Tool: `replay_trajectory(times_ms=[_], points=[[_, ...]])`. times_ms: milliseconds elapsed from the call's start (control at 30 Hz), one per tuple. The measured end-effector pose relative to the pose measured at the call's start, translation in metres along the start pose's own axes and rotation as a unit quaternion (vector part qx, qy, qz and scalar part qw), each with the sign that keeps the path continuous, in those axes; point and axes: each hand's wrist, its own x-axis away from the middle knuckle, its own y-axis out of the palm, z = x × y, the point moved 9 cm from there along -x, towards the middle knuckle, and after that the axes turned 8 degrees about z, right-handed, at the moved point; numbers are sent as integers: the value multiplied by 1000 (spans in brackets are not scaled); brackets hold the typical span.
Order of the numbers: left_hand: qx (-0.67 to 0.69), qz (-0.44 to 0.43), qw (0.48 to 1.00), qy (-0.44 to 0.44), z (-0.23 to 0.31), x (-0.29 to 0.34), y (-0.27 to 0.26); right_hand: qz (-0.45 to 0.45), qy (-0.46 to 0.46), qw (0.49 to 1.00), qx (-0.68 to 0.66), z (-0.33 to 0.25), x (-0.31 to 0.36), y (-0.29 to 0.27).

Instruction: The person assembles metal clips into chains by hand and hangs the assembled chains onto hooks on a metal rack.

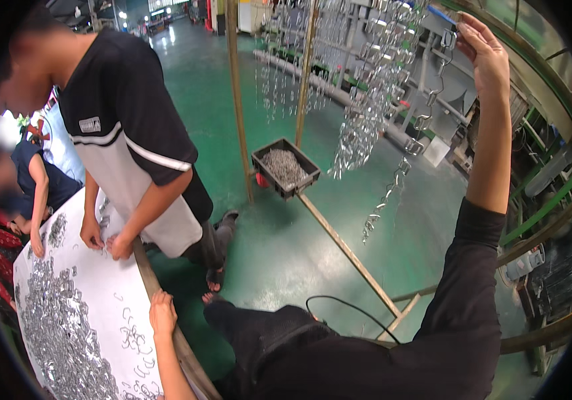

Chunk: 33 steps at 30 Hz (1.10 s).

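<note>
My right hand is raised high at the upper right, its fingers closed at the top of a hanging strand of linked metal buckles. A slim blue rod meets those fingertips. Left of this strand hangs a dense bunch of similar shiny metal strands. Down at the lower left, my left hand lies on the wooden edge of a white-topped table, fingers curled in. Whether they hold a small piece is hidden. Loose metal rings lie beside it, near a large heap of metal pieces.
A person in a black and grey shirt handles pieces at the table; other people sit beyond. A black crate of small metal parts stands by the wooden posts. A wooden beam and a black cable cross the green floor.
</note>
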Motion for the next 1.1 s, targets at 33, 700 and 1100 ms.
replay_trajectory(times_ms=[33, 700, 1100], points=[[-14, -3, 1000, 16, 2, -1, 1, 13, 0, 1000, 16, 6, -10, -7], [-214, -52, 975, -1, -33, 22, 15, 175, 11, 982, 67, 98, -191, -9], [-197, -47, 979, -16, -33, 25, 14, 225, -4, 946, 234, 101, -214, 13]])
